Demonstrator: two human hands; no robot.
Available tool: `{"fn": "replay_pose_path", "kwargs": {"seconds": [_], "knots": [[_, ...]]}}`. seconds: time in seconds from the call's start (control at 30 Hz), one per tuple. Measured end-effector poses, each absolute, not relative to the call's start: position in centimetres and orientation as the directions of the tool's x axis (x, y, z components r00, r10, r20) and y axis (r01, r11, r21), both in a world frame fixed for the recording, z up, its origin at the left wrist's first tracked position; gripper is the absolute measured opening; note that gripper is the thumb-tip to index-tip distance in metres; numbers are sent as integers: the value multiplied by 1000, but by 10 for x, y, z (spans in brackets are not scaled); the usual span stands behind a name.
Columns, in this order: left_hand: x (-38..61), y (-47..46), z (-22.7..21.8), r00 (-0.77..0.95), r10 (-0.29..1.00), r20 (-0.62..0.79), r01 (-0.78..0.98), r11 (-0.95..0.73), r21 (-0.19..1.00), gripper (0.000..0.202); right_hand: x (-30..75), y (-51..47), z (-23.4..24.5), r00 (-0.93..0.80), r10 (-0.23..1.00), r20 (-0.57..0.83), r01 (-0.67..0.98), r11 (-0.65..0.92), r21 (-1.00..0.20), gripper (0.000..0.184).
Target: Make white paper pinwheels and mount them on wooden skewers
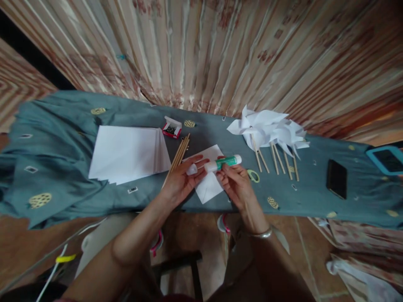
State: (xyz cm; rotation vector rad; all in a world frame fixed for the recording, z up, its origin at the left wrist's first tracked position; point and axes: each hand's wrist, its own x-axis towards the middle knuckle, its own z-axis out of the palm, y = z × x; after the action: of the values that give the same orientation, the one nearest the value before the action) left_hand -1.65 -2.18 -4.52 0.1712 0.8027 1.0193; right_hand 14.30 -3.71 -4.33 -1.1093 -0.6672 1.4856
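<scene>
In my right hand (235,181) is a green and white glue stick (229,162), gripped near its middle and pointing left. My left hand (180,181) holds a small translucent cap (192,169) between its fingers, just left of the glue stick's end. Beneath both hands lies a white paper square (209,191) with crease lines, partly covered by them. Several thin wooden sticks (180,152) lie beside my left hand. Close to my right hand, a light green scissors handle (253,176) shows; the rest of it is hidden.
A stack of white paper (126,151) lies at left. An open red and white box (171,128) holds small dark pieces. Several white paper pinwheels (267,126) on sticks lie right of centre. Farther right are a dark phone (336,178) and a blue-framed device (386,160). A green cloth (72,184) covers the table.
</scene>
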Motion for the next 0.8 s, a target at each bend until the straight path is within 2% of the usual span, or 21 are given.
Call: {"fn": "replay_pose_path", "kwargs": {"seconds": [0.2,0.5,0.8], "knots": [[-18,-23,-43,306,814,-493,-705,542,456,24,123,-35,-37,47,967,-250,-465,-201,-862,25],[-23,-21,-44,298,817,-493,-721,532,445,27,118,-36,-45,44,978,-206,-410,-170,-896,29],[-29,-25,-48,285,851,-440,-670,505,544,21,116,-36,-45,24,977,-211,-361,-188,-913,30]]}}
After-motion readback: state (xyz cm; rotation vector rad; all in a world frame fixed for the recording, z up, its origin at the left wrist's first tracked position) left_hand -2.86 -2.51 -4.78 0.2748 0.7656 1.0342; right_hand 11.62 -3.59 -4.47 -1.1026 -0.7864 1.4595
